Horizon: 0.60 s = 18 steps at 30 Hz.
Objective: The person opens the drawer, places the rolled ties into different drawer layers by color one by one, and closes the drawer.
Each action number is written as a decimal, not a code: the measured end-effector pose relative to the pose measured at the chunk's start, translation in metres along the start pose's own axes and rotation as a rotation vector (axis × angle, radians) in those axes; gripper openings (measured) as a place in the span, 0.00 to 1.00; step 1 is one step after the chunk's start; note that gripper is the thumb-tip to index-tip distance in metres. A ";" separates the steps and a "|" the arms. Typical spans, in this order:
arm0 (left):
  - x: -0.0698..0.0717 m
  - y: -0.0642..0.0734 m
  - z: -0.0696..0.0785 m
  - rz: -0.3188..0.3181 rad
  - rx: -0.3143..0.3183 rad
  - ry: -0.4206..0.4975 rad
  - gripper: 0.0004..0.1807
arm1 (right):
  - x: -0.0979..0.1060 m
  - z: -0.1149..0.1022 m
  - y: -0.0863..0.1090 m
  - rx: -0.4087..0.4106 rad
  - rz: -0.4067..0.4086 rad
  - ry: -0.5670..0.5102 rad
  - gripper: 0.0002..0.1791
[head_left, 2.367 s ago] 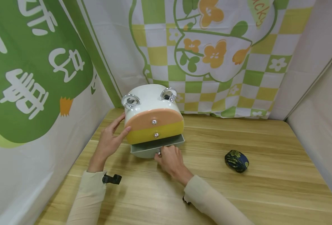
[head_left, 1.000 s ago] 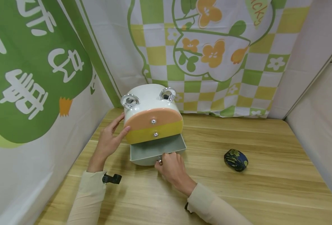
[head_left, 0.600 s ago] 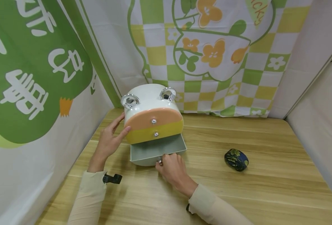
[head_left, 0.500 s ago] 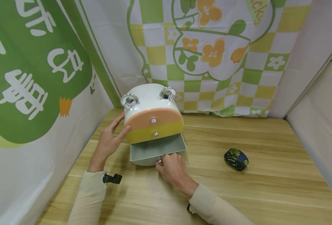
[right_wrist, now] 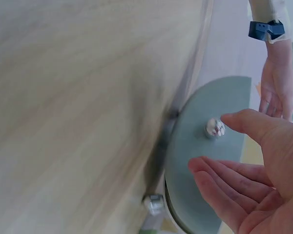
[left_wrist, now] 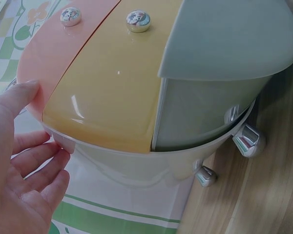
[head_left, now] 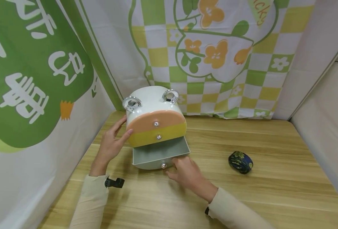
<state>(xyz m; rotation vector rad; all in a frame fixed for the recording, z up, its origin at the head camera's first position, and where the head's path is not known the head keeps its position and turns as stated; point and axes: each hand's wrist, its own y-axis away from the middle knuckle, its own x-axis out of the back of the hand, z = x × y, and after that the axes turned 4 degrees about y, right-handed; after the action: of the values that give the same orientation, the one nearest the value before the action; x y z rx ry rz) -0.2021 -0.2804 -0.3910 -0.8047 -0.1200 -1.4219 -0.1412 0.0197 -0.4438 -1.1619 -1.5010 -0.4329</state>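
Observation:
A small white drawer cabinet (head_left: 150, 95) with two silver ring-shaped ears stands on the table. Its orange top drawer (head_left: 146, 122) and yellow middle drawer (head_left: 143, 137) are closed. The grey-green bottom drawer (head_left: 147, 156) is pulled out and bare inside. My left hand (head_left: 110, 146) rests against the cabinet's left side, thumb (left_wrist: 22, 95) on the edge of the orange front and fingers loosely bent along the side. My right hand (head_left: 187, 173) is off the bottom drawer's silver knob (head_left: 164, 165), just right of it. Its thumb and fingers are apart with nothing between them (right_wrist: 249, 185).
A rolled dark blue strap (head_left: 240, 162) with a yellow-green leaf pattern lies on the wooden table (head_left: 272, 190), right of the cabinet. A checkered floral cloth (head_left: 214, 95) hangs behind, and printed cloth walls (head_left: 28, 95) stand at the sides.
The bottom drawer has slid farther out toward me, then stayed put. My right hand has let go of its knob and shifted right. My left hand keeps its place on the cabinet.

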 end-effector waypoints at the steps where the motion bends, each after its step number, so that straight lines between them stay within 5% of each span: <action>1: 0.000 0.000 0.000 -0.001 0.000 0.001 0.33 | 0.004 0.002 0.002 0.003 -0.002 0.012 0.16; 10: 0.001 0.000 0.000 -0.008 0.005 -0.001 0.34 | 0.040 0.028 0.015 0.015 0.044 0.068 0.23; 18: 0.001 0.000 0.001 -0.007 0.014 -0.009 0.34 | 0.079 0.058 0.024 -0.067 -0.038 0.066 0.32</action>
<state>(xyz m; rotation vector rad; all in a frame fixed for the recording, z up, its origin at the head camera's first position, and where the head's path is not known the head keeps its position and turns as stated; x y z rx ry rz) -0.2018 -0.2805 -0.3900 -0.8002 -0.1401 -1.4226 -0.1423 0.1099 -0.3977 -1.1625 -1.4627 -0.5460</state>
